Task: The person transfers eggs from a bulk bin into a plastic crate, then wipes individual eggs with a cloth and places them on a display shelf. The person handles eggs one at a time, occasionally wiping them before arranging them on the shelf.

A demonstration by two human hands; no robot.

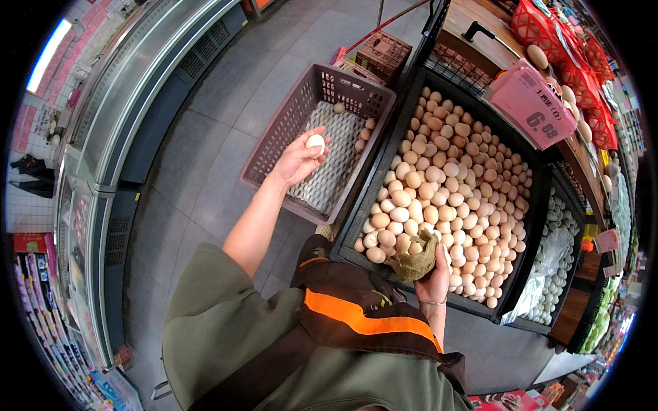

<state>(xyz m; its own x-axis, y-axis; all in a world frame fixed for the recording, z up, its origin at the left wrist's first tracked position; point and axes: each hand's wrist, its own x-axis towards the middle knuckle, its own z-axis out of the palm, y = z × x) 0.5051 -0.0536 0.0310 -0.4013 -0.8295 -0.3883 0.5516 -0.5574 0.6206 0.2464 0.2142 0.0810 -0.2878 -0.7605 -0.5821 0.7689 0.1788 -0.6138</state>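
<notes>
My left hand (298, 160) is over the brown plastic crate (267, 149), its fingers closed round a pale egg (315, 144). Inside the crate, a few brown eggs (365, 134) lie along the right side, and one paler egg (339, 108) rests near the far end on the perforated bottom. My right hand (436, 277), with a bracelet at the wrist, grips a torn, greenish-brown piece of material (417, 261), perhaps a moulded egg tray, at the near edge of a black display bin (378, 149). Many brown and cream eggs (457, 180) fill that bin.
Right of the bin, another black bin holds greenish eggs (555, 257) and clear plastic. Pink price signs (534, 105) and red net bags of eggs (586, 61) stand above. Stacked brown crates (383, 54) lie beyond my crate. A long refrigerated display case (154, 72) runs along the left.
</notes>
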